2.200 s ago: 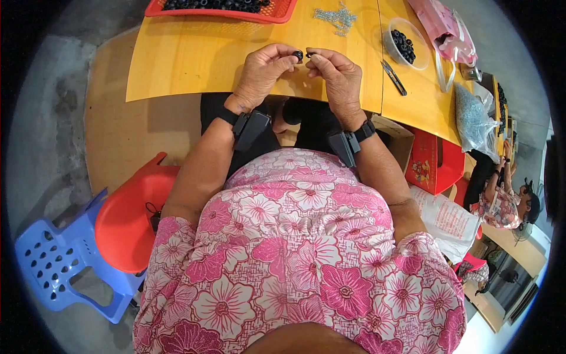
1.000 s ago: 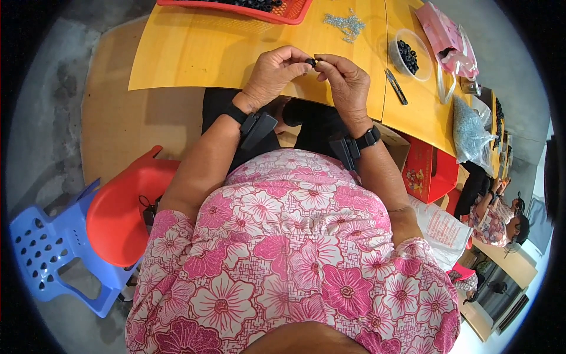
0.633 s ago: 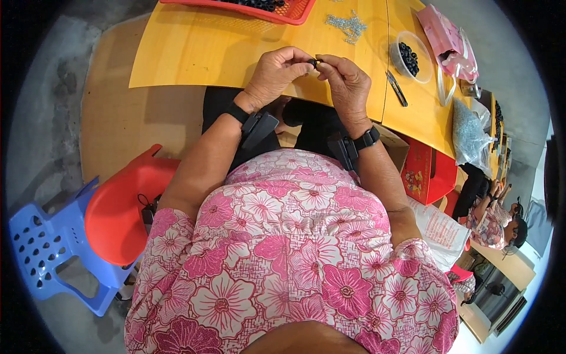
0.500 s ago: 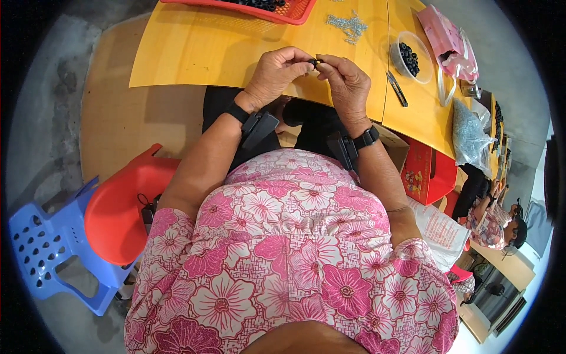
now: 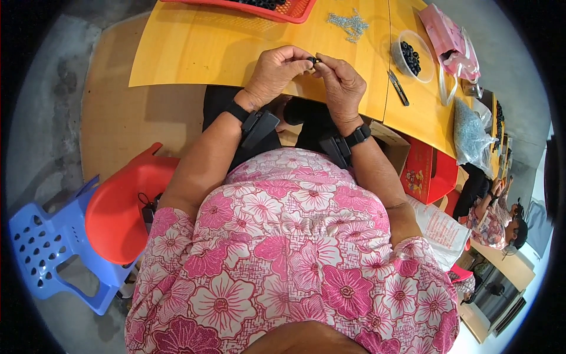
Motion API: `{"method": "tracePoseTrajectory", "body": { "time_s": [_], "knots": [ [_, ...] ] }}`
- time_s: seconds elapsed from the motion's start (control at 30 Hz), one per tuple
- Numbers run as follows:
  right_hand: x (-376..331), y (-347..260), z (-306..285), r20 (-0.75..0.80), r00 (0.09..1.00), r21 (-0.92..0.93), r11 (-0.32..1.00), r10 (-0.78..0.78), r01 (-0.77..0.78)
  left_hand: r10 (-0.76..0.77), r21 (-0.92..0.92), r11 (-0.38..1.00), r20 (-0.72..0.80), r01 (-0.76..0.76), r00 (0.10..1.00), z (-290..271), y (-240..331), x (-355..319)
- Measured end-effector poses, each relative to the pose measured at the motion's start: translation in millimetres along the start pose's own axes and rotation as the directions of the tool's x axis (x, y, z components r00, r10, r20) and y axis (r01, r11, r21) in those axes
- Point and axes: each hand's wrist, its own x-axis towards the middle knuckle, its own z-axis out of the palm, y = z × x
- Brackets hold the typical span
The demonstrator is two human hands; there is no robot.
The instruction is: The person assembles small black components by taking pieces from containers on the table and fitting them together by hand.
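Above the near edge of the yellow table, my left hand (image 5: pixel 275 74) pinches a small black part (image 5: pixel 312 59) between thumb and fingertips. Close against it, the thumb and forefinger of my right hand (image 5: pixel 341 81) are pinched together at the part's right side. Fingertips cover most of the piece, so its exact kind does not show. A transparent bowl (image 5: pixel 428 66) of small black ring-like parts (image 5: pixel 410 58) stands to the right. Beyond my hands lies a loose pile of small silver metal pieces (image 5: pixel 351 25).
A red plastic basket (image 5: pixel 298 15) with black parts sits at the far edge. Right of my hands are a utility knife (image 5: pixel 398 88), a pink bag (image 5: pixel 442 32) and a plastic bag of small pieces (image 5: pixel 470 137). Red (image 5: pixel 112 218) and blue stools (image 5: pixel 44 248) stand at left; another person sits far right.
My right hand and wrist have shifted slightly left and turned a little. My left hand stays nearly in place, and the small black part remains between the fingertips.
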Motion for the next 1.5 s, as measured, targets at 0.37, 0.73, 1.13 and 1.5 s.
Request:
{"method": "tracePoseTrajectory", "body": {
  "time_s": [0.37,0.73,1.13,1.5],
  "knots": [
    [-2.4,0.6,-3.3,0.056,0.993,0.193,0.975,0.1,-0.108,0.045,0.006,0.999,-0.002,-0.045,0.999,1.8,-5.4,1.2],
    [7.5,10.5,-14.7,0.388,0.814,0.633,0.517,0.433,-0.577,0.077,0.164,0.984,-0.039,-0.07,0.996,2.2,-0.2,0.3],
    [17.2,13.4,-25.9,0.701,0.624,0.496,0.394,0.344,-0.774,0.146,0.189,0.972,-0.032,-0.137,0.989,0.1,-3.9,2.2],
    [30.4,25.5,-35.1,0.747,0.597,0.429,0.474,0.292,-0.769,0.11,0.211,0.972,-0.005,-0.107,0.994,-2.2,-2.4,2.2]
  ]
}}
